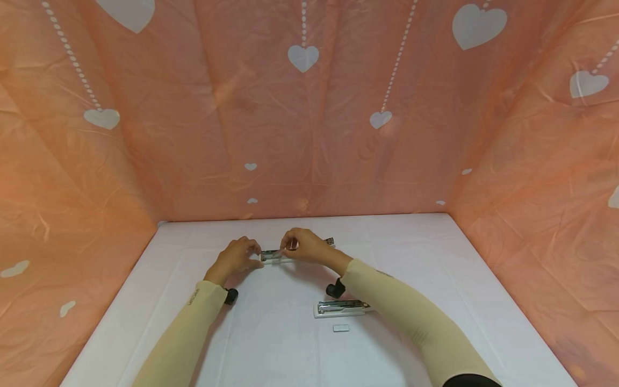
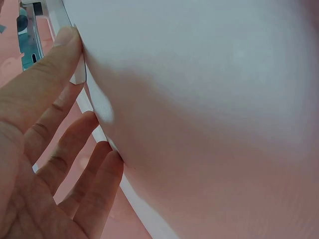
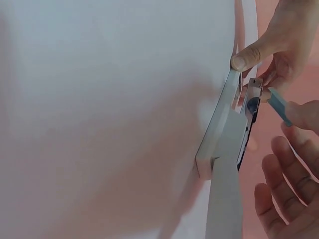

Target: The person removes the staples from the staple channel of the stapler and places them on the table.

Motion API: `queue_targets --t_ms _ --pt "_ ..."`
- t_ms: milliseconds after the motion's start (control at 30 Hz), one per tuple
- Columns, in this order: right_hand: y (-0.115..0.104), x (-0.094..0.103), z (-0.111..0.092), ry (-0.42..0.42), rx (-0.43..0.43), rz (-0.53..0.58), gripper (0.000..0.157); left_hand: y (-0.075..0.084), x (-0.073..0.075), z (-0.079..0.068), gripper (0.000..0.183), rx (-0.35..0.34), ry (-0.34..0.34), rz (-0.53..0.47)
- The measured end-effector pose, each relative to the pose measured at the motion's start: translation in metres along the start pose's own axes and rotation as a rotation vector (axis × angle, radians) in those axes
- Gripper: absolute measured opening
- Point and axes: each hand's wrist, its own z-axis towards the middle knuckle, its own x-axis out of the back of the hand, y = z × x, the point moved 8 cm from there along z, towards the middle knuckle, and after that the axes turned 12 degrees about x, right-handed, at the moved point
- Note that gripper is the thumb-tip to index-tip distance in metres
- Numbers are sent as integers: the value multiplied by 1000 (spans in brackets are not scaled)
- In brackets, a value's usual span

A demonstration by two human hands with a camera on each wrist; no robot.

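A white stapler [image 3: 219,129] lies at the far part of the table, its top arm swung back and its metal magazine [image 3: 253,102] exposed. With thumb and fingers, my left hand [image 1: 237,258] grips the left end of its base; the thumb presses on the base's near edge in the left wrist view. Between thumb and forefinger my right hand [image 1: 309,247] pinches a short strip of staples [image 3: 280,105], held just over the magazine. The right hand's other fingers are loosely bent, and it hides the stapler's middle in the head view.
Nearer, beside the right forearm, a second stapler [image 1: 340,308] lies on the white table [image 1: 271,333], partly covered by the sleeve. A small grey staple strip [image 1: 340,328] sits just in front of it. Orange curtains [image 1: 309,134] with hearts enclose the back and sides.
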Motion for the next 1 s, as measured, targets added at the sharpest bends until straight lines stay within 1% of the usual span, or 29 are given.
queue_targets --t_ms 200,400,733,1000 --pt "-2 -6 -3 -32 -4 36 5 1 2 -2 29 7 3 -9" --pt "-2 -12 -7 -53 -24 64 4 -1 2 -2 29 -3 0 -13" --pt "-1 -21 -8 -125 -56 41 4 -1 0 -3 29 -16 8 -20" --pt "2 -29 -4 -189 -68 24 6 -1 1 -3 28 -11 11 -16"
